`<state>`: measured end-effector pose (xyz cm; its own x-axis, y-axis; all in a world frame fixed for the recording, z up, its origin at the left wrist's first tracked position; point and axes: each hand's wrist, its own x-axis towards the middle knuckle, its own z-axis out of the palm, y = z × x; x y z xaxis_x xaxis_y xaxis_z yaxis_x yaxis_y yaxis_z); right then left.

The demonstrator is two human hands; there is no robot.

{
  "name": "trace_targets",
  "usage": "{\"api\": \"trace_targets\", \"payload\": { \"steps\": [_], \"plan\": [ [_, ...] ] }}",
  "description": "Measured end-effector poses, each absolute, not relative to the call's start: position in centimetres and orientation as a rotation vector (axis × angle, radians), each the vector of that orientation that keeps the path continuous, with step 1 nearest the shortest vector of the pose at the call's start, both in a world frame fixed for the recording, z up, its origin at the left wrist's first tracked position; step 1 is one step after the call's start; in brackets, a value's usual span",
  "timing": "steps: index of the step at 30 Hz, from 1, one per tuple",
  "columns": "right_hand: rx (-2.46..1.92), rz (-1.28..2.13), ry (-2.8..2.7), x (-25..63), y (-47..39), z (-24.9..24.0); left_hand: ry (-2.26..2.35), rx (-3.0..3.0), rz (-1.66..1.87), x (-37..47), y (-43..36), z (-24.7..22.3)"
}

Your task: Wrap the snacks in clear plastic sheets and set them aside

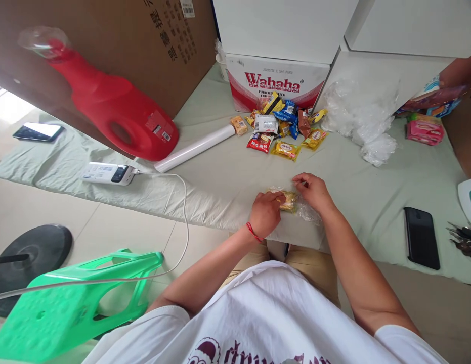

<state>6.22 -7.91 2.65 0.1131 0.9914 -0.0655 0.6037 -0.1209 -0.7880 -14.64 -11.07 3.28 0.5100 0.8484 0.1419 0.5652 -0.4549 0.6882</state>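
Close to the near edge of the cloth-covered table lies a yellow snack packet (289,201), with clear plastic film (308,211) around its right end. My left hand (266,212) is closed over the packet's left part, its fingers resting across the top and hiding some of it. Just to the right, my right hand (314,191) hovers above the film with thumb and fingertips pinched together. Whatever those fingertips hold, if anything, is too small to make out.
Several wrapped snacks (286,124) are heaped before a Wahaba-lettered carton (275,81). Crumpled clear bags (362,121) lie right of them. Leftward are a white roll (197,147), a red jug (121,108) and a power bank (108,173) with a cable. A black phone (422,237) lies right.
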Motion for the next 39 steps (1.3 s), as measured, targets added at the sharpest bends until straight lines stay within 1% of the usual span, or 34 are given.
{"api": "trace_targets", "payload": {
  "steps": [5, 10, 15, 19, 21, 24, 26, 30, 32, 35, 37, 39],
  "plan": [
    [-1.874, 0.770, -1.455, 9.6, -9.5, 3.4, 1.224, 2.216, 0.603, -14.5, -10.3, 4.1],
    [-1.839, 0.894, -1.720, 10.5, -12.2, 4.6, 1.333, 2.183, 0.586, -14.0, -9.6, 4.1],
    [-2.178, 0.718, -1.862, 10.6, -12.9, 4.2, 1.483, 2.104, 0.616, -13.0, -9.6, 3.7],
    [-2.106, 0.660, -1.846, 11.1, -13.1, 4.4, 1.678, 1.941, 0.602, -13.3, -9.2, 3.3],
    [-2.063, 0.653, -1.743, 10.6, -13.5, 5.1, 1.670, 1.919, 0.547, -13.5, -8.8, 3.3],
    [-1.992, 0.842, -1.614, 8.2, -14.0, 6.4, 1.675, 1.906, 0.483, -13.5, -8.5, 3.5],
    [-1.924, 0.909, -1.610, 5.9, -14.0, 6.9, 1.681, 1.903, 0.445, -13.2, -8.5, 3.7],
    [-1.870, 0.863, -1.620, 1.6, -14.0, 6.7, 1.623, 1.885, 0.434, -12.8, -8.8, 4.1],
    [-1.862, 0.856, -1.573, 0.4, -14.2, 6.3, 1.553, 1.818, 0.480, -12.9, -9.0, 4.3],
    [-1.773, 0.904, -1.408, -0.4, -15.1, 5.9, 1.462, 1.762, 0.697, -12.9, -9.6, 4.5],
    [-1.730, 0.920, -1.286, -0.6, -15.7, 5.7, 1.430, 1.828, 0.844, -12.5, -10.4, 4.8],
    [-1.724, 0.892, -1.177, -0.8, -16.3, 5.3, 1.379, 1.954, 0.894, -11.8, -11.2, 5.0]
  ]
}}
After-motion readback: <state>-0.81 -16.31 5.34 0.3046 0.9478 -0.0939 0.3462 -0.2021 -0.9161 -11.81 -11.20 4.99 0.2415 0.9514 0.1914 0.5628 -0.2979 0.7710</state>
